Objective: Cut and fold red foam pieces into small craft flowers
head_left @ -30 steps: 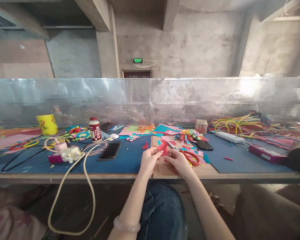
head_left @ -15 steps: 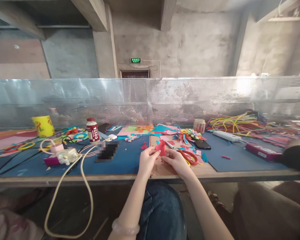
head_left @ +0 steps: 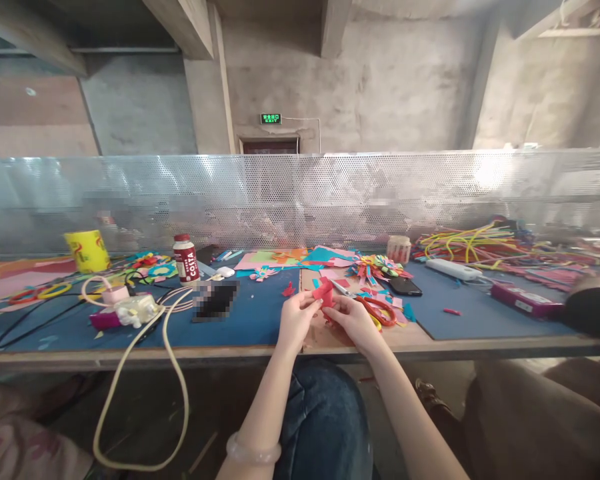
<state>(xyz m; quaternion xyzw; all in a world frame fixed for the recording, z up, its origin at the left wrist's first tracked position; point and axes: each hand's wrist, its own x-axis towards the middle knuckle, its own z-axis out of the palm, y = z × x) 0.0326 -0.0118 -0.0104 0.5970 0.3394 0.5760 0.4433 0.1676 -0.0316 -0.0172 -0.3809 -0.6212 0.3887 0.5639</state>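
Note:
A small folded piece of red paper (head_left: 324,291) is held between my two hands over the front of the table. My left hand (head_left: 299,319) pinches its left side with the thumb in front. On its lower right, the fingers of my right hand (head_left: 351,320) are closed on the paper. Orange-handled scissors (head_left: 380,311) lie just beyond my right hand, their blades pointing left. Left of the paper, a small red paper shape (head_left: 289,289) rests on the blue mat. Coloured paper flowers (head_left: 377,269) and scraps lie behind the scissors.
Left stand a red Costa bottle (head_left: 186,260) and a yellow container (head_left: 87,251), near a power strip with a looping cable (head_left: 166,373). Right are a black phone (head_left: 405,287), a white bar (head_left: 453,269), a purple box (head_left: 525,300) and colourful pipe cleaners (head_left: 470,247). A perforated metal screen (head_left: 340,200) runs behind.
My fingers have shifted slightly on the red paper, which sits at a slightly different angle. Both hands stay in nearly the same place. The view has tilted a little.

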